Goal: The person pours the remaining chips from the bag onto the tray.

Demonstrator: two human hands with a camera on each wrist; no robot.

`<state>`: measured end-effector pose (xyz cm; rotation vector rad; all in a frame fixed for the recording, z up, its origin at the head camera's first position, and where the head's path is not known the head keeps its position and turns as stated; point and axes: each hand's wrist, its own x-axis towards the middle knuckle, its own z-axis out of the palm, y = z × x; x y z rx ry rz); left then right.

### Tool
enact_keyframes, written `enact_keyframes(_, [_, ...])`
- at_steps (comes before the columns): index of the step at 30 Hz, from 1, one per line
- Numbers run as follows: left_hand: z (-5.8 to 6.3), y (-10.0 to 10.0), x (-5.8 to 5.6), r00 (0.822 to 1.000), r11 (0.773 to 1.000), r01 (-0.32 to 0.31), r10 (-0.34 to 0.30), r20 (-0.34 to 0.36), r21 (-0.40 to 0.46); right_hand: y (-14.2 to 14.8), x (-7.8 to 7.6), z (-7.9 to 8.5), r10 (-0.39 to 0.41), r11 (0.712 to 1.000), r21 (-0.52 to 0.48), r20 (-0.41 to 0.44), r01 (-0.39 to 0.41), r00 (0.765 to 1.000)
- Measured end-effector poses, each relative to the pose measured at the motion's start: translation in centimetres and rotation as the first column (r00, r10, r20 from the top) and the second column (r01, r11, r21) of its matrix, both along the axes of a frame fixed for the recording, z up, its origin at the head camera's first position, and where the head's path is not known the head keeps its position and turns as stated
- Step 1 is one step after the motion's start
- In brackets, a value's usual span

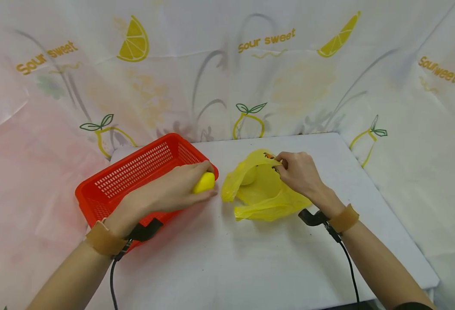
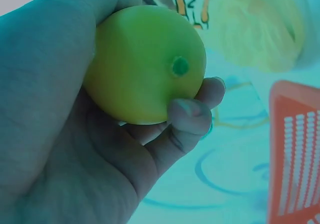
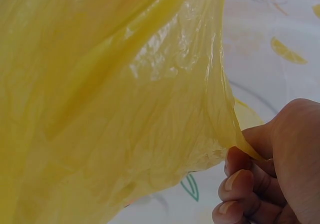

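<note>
My left hand (image 1: pixel 177 185) holds a smooth yellow lemon (image 1: pixel 204 182) with fingers and thumb round its sides. In the left wrist view the lemon (image 2: pixel 147 66) shows a small green stem spot. That hand is over the right end of the red basket (image 1: pixel 134 167). My right hand (image 1: pixel 298 172) pinches the rim of a thin yellow plastic bag (image 1: pixel 273 209) between thumb and finger. The bag's mouth gapes toward the left hand, and a rounded shape shows inside it. Up close, the right wrist view has the bag (image 3: pixel 125 109) stretched from the pinching fingertips (image 3: pixel 240 181).
The white table (image 1: pixel 227 267) runs under the basket and bag. Behind it hangs a pale cloth (image 1: pixel 212 77) printed with lemons and words. A cable (image 1: pixel 112 284) trails from the left wrist camera, another cable (image 1: pixel 352 267) from the right.
</note>
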<state>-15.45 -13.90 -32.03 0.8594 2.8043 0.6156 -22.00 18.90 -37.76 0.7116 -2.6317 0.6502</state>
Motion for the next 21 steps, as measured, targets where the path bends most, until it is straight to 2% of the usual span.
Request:
enact_keyframes(3, [0.1,1.2,-0.4,0.999,0.999,0.037,-0.036,-0.015,0.014,0.0,0.0,0.0,-0.004,1.0,0.002,-0.001,0.004,1.0])
enact_keyframes(8, [-0.1,3.7,-1.2,0.995,0.995,0.1,-0.1,0.009,0.025,0.0,-0.1,0.0,0.001,1.0,0.001,-0.004,-0.001,1.0])
enact_keyframes(15, [-1.1,7.7,-2.6,0.979,0.98,0.2,-0.201,0.027,0.011,-0.2,-0.1,0.0,-0.005,1.0,0.003,-0.006,0.005,1.0])
enact_keyframes(21, [-1.8,9.7,-3.4,0.976,0.975,0.217,-0.216,0.03,-0.035,-0.4,-0.2,0.1,0.003,1.0,0.009,-0.019,-0.003,1.0])
